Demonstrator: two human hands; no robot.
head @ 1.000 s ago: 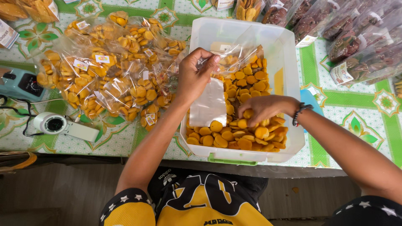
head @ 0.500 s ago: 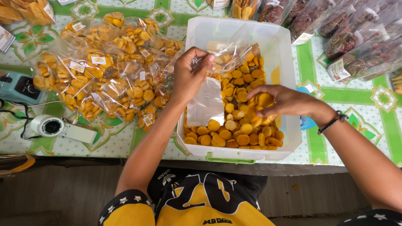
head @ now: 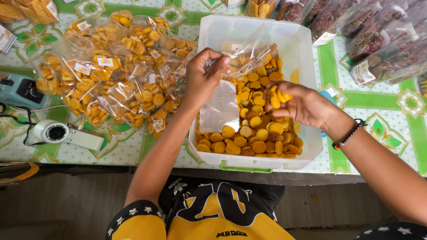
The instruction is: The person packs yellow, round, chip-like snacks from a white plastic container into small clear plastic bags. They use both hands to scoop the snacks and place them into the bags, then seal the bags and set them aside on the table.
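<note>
The left hand (head: pixel 202 78) pinches the top edge of a clear bag (head: pixel 222 104), fingers closed on the film, so the bag hangs over the bin (head: pixel 307 53). The right hand (head: pixel 302 104) is cupped and half closed around a clutch of yellow cookies (head: pixel 278 95), with one or two poking out above the fingers.

To do this well, the bag mouth should be held wide and level, and the right hand should tip its load in from just above the opening (loose pieces then fall back into the bin, not onto the counter (head: pixel 382 115)). A gentle grip keeps the rounds whole.

The bag lies at about 9 o'clock from the right hand, near it but not touching. The loose cookies in the bin sit directly beneath that hand, toward 6 o'clock. Filled bags (head: pixel 111 75) are heaped on the counter at 9 o'clock of the left hand.
</note>
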